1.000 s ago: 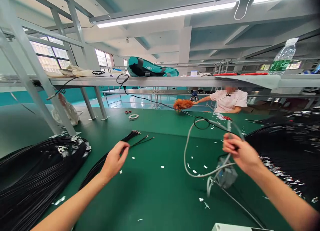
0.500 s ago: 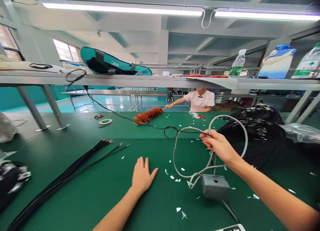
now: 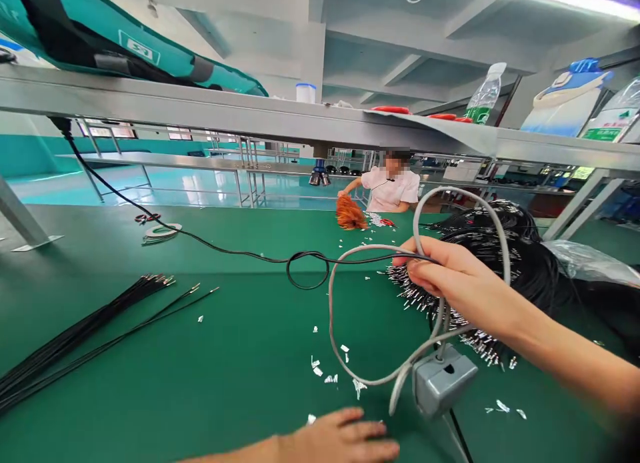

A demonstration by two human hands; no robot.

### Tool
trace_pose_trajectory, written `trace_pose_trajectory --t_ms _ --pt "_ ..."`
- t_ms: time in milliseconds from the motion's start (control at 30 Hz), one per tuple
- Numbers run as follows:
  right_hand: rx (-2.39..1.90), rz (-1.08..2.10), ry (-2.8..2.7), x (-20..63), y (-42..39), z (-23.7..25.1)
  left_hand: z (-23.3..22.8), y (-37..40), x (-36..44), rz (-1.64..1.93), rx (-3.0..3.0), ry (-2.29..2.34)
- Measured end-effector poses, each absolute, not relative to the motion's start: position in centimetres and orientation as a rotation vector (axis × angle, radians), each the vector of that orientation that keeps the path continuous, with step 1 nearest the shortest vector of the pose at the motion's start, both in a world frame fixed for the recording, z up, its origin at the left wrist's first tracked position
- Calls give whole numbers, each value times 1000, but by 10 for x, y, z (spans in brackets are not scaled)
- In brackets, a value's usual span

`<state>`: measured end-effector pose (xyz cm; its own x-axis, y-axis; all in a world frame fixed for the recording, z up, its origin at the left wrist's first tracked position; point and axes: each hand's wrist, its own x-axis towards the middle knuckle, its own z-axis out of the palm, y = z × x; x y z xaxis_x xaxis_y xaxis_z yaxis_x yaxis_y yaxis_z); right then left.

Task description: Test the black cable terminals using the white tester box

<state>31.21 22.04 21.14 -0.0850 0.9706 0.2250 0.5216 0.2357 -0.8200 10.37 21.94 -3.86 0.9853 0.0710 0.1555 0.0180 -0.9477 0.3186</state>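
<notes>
My right hand [image 3: 445,269] pinches a black cable [image 3: 360,259], which stretches left across the table with a loop in it and up to the shelf. A thicker grey cable [image 3: 332,309] hangs in loops around that hand. Below it dangles a grey box [image 3: 444,377] with a dark slot in its top. My left hand [image 3: 345,437] is low in the view with fingers spread, over the green table [image 3: 240,383] beside white scraps [image 3: 316,366]. Whether it touches the surface I cannot tell.
Black cables with metal tips [image 3: 135,293] lie at left; a large cable pile [image 3: 490,249] is at right. Scissors [image 3: 147,217] and a tape roll [image 3: 163,231] lie far left. Across the table a person [image 3: 393,186] holds an orange duster [image 3: 350,213]. A shelf [image 3: 200,106] crosses above.
My left hand has moved toward me and to the right. My right hand still holds the cable, with the box now tilted. The other person's duster has moved right. The view has shifted.
</notes>
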Motion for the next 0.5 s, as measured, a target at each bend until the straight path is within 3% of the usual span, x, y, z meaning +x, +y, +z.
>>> trace_pose_trajectory --t_ms 167,267,367,500 --pt "-1420 749 -1733 307 221 199 -3 337 134 386 2899 711" --pt "-1433 719 -1754 306 222 198 22 366 115 434 2870 898" --pt "-1441 662 -1787 305 219 201 36 323 52 357 2846 922" --pt "-1502 614 -1743 304 221 196 35 189 -68 181 2758 1026"
